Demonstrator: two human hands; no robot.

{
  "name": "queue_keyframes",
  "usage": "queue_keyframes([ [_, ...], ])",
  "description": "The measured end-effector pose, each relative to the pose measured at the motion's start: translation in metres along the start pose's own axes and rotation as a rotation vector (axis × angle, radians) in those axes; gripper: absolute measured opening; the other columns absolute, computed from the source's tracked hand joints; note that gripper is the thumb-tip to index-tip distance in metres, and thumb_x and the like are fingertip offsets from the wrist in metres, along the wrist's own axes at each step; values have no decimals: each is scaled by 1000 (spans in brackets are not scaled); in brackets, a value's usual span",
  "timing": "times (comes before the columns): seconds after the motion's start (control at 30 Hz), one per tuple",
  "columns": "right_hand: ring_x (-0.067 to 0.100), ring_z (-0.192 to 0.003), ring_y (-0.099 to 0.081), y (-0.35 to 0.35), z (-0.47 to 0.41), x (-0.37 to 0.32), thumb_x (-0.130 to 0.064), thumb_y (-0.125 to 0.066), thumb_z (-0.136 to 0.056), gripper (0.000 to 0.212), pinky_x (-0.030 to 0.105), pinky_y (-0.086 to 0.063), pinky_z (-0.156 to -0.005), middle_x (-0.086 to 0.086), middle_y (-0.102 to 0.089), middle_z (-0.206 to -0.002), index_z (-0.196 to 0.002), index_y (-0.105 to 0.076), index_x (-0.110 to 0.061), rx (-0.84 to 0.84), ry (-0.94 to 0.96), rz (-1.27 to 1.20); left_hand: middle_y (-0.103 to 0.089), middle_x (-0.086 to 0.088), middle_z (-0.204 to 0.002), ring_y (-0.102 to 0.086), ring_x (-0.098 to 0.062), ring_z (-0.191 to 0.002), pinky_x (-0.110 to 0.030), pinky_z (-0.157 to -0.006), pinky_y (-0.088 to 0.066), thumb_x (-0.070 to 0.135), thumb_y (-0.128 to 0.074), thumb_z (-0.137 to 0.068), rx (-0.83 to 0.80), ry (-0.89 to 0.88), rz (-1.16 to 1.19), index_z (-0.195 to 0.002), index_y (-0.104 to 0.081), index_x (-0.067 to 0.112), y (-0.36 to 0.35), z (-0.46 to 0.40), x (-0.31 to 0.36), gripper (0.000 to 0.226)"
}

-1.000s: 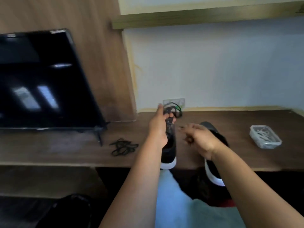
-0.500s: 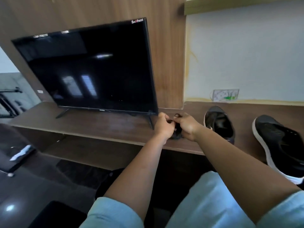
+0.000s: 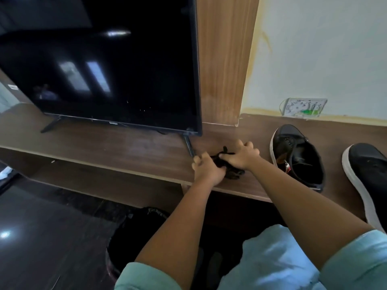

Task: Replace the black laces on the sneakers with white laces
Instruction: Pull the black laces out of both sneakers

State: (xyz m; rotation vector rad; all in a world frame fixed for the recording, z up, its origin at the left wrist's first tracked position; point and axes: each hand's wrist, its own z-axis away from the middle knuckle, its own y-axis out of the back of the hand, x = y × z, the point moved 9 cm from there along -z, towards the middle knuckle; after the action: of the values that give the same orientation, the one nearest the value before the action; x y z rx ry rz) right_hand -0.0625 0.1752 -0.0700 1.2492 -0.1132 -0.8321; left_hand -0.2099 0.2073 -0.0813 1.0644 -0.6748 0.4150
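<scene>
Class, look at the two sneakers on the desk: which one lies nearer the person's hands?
The left sneaker, wholly in view with its opening showing, beside the right hand. The other sneaker lies further right, cut by the frame edge.

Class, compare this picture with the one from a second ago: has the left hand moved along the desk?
Yes. The left hand has left the sneaker it held and now grips the black laces near the TV's foot, leftward along the desk.

Dim indoor light, soft throughout, slight motion blur. White wall (image 3: 326, 49) at right is brightest, a bit washed out. TV screen (image 3: 100, 65) shows pale window-like reflections. Glare spot on the glossy floor (image 3: 5, 234) lower left. Deep shadow under the desk (image 3: 117, 147). Wide-angle bending at edges; sleeves (image 3: 354, 262) blurry.
</scene>
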Motion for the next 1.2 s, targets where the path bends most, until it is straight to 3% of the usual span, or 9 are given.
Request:
queue_keyframes([
  [0.13,37,-119,-43,-28,15,-19,-50,-50,-91,65,36,-39,-96,15,-29,-141,-148,-30,-26,-132,38,71,-21,-9,-146,-39,-31,-127,-38,-102,-41,23,-66,-87,-143,-2,27,-146,-22,19,-18,7,1,73],
  [0.3,28,-73,-66,-51,47,-45,-8,-60,-89,8,35,-54,-64,19,-67,-85,-85,-66,-4,-173,-28,-676,-64,-16,-101,-68,-20,-85,-30,-75,-57,0,-58,-88,-255,65,132,-113,-57,-2,16,14,-12,25],
  [0.37,17,-58,-59,-58,68,-75,-2,-55,-93,14,22,-50,-48,15,-63,-75,-82,-63,-5,-271,-48,-1002,-64,-9,-75,-65,-10,-62,-21,-58,-54,-9,-50,-90,-371,33,99,-94,-59,-3,49,29,-7,12],
  [0.43,11,-55,-54,-59,89,-118,-3,-51,-96,13,15,-45,-41,10,-62,-76,-91,-62,-8,-363,21,-1100,-65,-3,-71,-64,-8,-67,-18,-65,-54,-9,-49,-92,-359,9,58,-91,-58,1,98,43,-13,13],
  [0.63,10,-57,-55,-117,143,-213,1,-53,-93,19,18,-48,-50,7,-62,-77,-95,-63,-15,-531,257,-743,-63,-24,-96,-57,-25,-79,-34,-66,-43,-3,-60,-86,-276,106,-111,-106,-58,-3,171,84,-124,21],
  [0.73,9,-46,-56,-149,156,-231,3,-55,-92,15,18,-43,-40,8,-62,-72,-92,-61,-11,-538,326,-574,-60,-9,-84,-55,-19,-70,-25,-55,-40,4,-69,-82,-195,151,-246,-92,-55,9,180,100,-163,17],
  [0.83,13,-61,-62,-180,160,-242,-6,-66,-88,9,22,-52,-52,8,-64,-83,-95,-63,-10,-582,335,-440,-58,-7,-80,-55,-17,-65,-24,-50,-40,9,-70,-83,-232,217,-289,-99,-57,7,178,100,-199,21],
  [1.03,26,-106,-55,-214,149,-231,-22,-66,-89,63,39,-58,-84,6,-39,-137,-142,-33,-27,-607,310,-28,-45,-17,-138,-54,-34,-115,-38,-88,-51,20,-56,-93,-278,247,-613,-149,-27,16,187,92,-242,63],
  [1.2,26,-105,-55,-222,133,-224,-13,-57,-92,31,42,-53,-90,5,-45,-126,-119,-48,-27,-644,273,-166,-52,-18,-130,-58,-34,-109,-40,-84,-50,12,-49,-96,-303,291,-531,-148,-30,11,192,87,-254,55],
])
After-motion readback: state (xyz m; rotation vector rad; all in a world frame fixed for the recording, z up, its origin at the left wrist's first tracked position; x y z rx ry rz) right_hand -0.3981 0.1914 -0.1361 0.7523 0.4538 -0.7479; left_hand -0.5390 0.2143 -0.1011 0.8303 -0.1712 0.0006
